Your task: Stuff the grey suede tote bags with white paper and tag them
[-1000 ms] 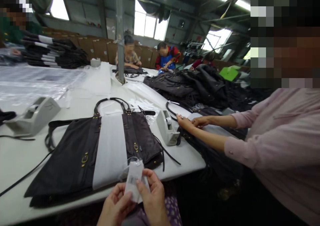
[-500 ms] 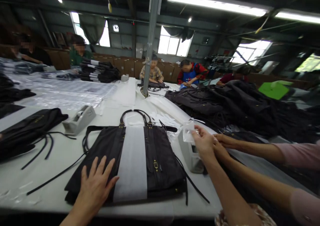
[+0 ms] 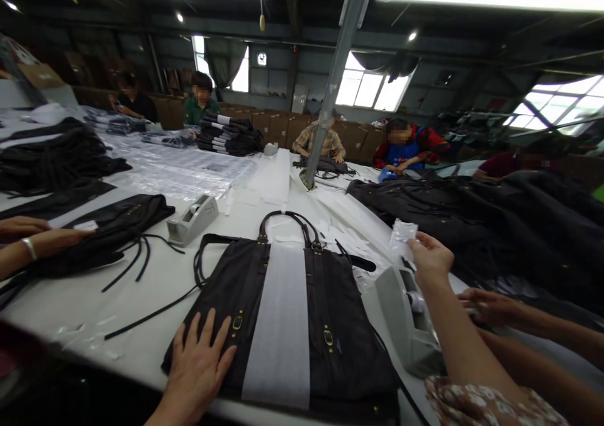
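A black handbag [image 3: 349, 313] lies flat in front of me, its handles pointing away. Down its middle runs a band of white paper [image 3: 283, 313]. My left hand [image 3: 201, 353] rests flat with spread fingers on the bag's left side, beside a brass buckle [image 3: 237, 322]. Above the tape dispenser [image 3: 408, 319], my right hand [image 3: 431, 256] pinches a small clear plastic packet [image 3: 402, 234] between thumb and fingers. The packet is raised off the table, and its contents are too small to make out.
A co-worker's hands [image 3: 491, 306] are close by on the right. Another person's hands [image 3: 42, 240] work over a black bag at left, near a second tape dispenser [image 3: 193, 218]. A metal post [image 3: 333, 86] rises from the table; black bags [image 3: 472, 218] are heaped at right.
The view has swung left, so the scene sits further right. My right hand, still pinching the packet, has drawn apart from the co-worker's hands. My left hand stays on the bag.
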